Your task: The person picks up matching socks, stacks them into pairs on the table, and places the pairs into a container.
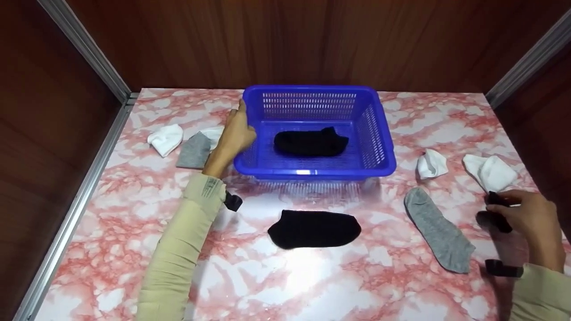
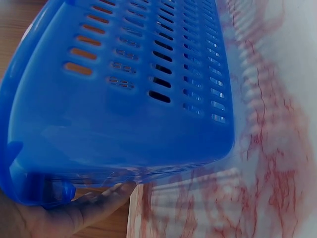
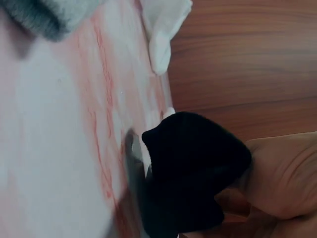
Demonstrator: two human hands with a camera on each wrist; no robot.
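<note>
My left hand (image 1: 236, 133) grips the left rim of a blue plastic basket (image 1: 314, 172), thumb over the edge. In the left wrist view the fingers (image 2: 101, 204) lie along the basket's outer wall (image 2: 99, 129). Inside the basket rests a black sock (image 1: 308, 143). At the right side of the table my right hand (image 1: 533, 216) pinches another black sock (image 3: 193, 153), bunched up and held above the surface. Another black sock (image 1: 316, 229) lies flat in front of the basket. A grey sock (image 1: 439, 232) lies slantwise between it and my right hand.
Two crumpled white socks (image 1: 432, 164) (image 1: 493, 173) lie right of the basket. To its left are a folded white sock (image 1: 167, 139) and a grey sock (image 1: 195, 150), with more white fabric (image 1: 213, 133) behind my left wrist. Brown wooden panels (image 1: 312, 44) border the marbled table (image 1: 241, 285).
</note>
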